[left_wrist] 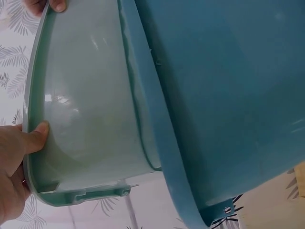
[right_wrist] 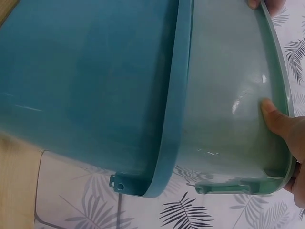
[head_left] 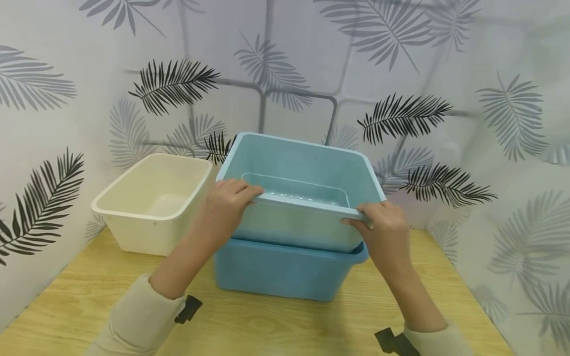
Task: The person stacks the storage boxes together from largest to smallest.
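Note:
A light blue-green plastic bin (head_left: 303,222) sits partly inside a darker blue bin (head_left: 285,269), its upper part standing above the darker rim. My left hand (head_left: 227,202) grips the near rim of the light bin toward its left end. At the right end of that same rim, my right hand (head_left: 385,227) holds on. In the left wrist view the left thumb (left_wrist: 37,137) presses the outer wall just under the rim. The right wrist view shows the right thumb (right_wrist: 275,114) against the wall likewise. The fingers over the rim are partly hidden there.
A cream bin (head_left: 133,215) stands on the wooden table (head_left: 262,321), left of the blue bins. Behind and at both sides hangs a pale covering (head_left: 303,64) with a leaf pattern. Black straps (head_left: 189,309) show at the sleeves.

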`<state>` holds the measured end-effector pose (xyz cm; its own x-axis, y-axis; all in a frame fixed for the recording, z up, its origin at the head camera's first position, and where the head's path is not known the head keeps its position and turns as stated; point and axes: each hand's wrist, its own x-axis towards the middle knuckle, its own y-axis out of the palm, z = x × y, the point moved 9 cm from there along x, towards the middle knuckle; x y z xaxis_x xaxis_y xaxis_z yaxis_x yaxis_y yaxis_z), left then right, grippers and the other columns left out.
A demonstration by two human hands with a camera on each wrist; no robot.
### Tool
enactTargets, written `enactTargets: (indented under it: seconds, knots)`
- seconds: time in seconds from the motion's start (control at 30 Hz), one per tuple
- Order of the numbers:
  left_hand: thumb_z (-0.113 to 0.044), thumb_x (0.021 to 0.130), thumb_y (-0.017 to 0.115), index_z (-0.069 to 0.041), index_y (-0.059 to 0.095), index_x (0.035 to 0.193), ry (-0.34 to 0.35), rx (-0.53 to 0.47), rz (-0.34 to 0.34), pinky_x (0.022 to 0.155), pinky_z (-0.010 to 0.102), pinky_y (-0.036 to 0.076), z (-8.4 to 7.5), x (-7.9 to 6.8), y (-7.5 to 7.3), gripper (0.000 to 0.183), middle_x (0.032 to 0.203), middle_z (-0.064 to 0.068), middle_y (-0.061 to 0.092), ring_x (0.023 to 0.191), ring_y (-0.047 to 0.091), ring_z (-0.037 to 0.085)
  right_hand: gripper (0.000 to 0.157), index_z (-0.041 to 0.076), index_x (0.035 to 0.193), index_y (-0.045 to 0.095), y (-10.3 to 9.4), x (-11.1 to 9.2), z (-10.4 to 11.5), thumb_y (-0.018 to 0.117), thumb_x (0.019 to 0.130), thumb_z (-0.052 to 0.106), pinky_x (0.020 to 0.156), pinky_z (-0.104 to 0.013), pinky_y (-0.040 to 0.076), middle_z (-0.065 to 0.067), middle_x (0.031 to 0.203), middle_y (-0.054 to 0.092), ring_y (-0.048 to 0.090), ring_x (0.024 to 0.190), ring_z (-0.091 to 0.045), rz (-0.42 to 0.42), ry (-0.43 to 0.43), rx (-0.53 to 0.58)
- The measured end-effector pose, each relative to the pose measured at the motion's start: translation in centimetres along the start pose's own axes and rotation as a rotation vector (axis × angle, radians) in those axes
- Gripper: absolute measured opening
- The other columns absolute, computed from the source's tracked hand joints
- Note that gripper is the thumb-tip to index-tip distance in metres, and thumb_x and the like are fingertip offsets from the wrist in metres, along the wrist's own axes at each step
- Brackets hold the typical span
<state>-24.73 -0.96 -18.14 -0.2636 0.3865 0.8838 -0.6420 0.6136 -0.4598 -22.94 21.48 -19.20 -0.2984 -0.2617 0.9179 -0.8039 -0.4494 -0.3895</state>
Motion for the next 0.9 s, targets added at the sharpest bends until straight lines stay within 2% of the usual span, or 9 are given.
enactTargets:
  seconds: [0.57,0.9]
  knots:
    - [0.000,0.071,0.073,-0.006,0.070,0.089,-0.031,0.020,0.007,0.069,0.037,0.051,0.1,-1.2,0.8,0.019,0.079,0.005,0.068,0.074,0.064,0.022,0.031,-0.002,0.076,0.065,0.6,-1.1,-0.2,0.081,0.055,0.014,0.056,-0.039,0.045,-0.012,0.065,0.064,0.053,0.061,-0.027,0.011,0.009,-0.018]
    - [0.000,0.072,0.072,-0.005,0.069,0.087,-0.006,0.027,-0.020,0.067,0.036,0.050,0.0,-1.8,1.1,0.016,0.077,0.006,0.067,0.071,0.063,0.022,0.031,-0.001,0.077,0.065,0.7,-1.5,0.1,0.081,0.055,0.015,0.053,-0.037,0.043,-0.011,0.065,0.064,0.052,0.060,-0.025,-0.004,-0.007,-0.009]
